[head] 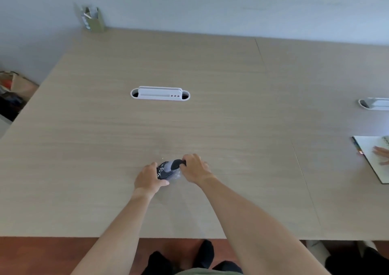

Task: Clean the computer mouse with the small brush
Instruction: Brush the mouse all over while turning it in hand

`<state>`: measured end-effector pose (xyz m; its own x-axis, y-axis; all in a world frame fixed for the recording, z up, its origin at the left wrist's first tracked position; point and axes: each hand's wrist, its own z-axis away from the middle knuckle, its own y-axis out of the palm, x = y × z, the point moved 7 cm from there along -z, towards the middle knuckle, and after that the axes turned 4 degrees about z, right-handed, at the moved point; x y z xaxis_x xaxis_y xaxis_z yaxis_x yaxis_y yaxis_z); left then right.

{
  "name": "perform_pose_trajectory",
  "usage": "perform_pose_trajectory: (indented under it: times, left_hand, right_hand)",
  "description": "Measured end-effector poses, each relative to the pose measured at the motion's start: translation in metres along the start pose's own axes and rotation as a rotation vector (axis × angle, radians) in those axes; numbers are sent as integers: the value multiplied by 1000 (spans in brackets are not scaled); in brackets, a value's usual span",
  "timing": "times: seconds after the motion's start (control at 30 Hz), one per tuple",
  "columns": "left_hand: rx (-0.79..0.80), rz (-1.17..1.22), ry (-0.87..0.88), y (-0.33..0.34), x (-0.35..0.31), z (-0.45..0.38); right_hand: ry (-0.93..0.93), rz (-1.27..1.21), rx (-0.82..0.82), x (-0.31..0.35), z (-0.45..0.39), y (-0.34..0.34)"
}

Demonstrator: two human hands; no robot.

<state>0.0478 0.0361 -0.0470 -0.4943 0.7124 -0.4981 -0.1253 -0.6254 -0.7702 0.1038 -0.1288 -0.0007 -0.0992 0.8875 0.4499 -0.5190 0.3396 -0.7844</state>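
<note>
While the dark mouse (pixel 164 170) sits on the table (pixel 189 68) near its front edge, the left hand (pixel 148 179) clasps its left side. Against its top rests a black brush (pixel 176 163), its handle enclosed in the grip of the right hand (pixel 194 169). Farther back lies a white cable slot (pixel 160 94); at the right edge, a notebook (pixel 373 157).
</note>
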Motion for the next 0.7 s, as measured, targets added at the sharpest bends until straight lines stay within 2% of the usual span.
perform_pose_trajectory:
  times: [0.07, 0.17, 0.33, 0.4, 0.57, 0.7]
  left_hand:
    - [8, -16, -24, 0, -2, 1]
    - [33, -40, -29, -2, -4, 1]
    - [79, -21, -2, -5, -4, -1]
    - [90, -5, 12, -6, -4, -3]
    - [102, 19, 28, -8, -5, -7]
    - [102, 42, 19, -7, -4, -7]
  right_hand:
    - [-22, -74, 60, 4, -3, 8]
    - [-36, -23, 129, 6, -3, 14]
    - [37, 253, 22, -5, -6, 0]
    - [52, 278, -36, -5, -8, -11]
    - [79, -117, -10, 5, -23, -8]
    - [57, -135, 144, 16, -22, 7]
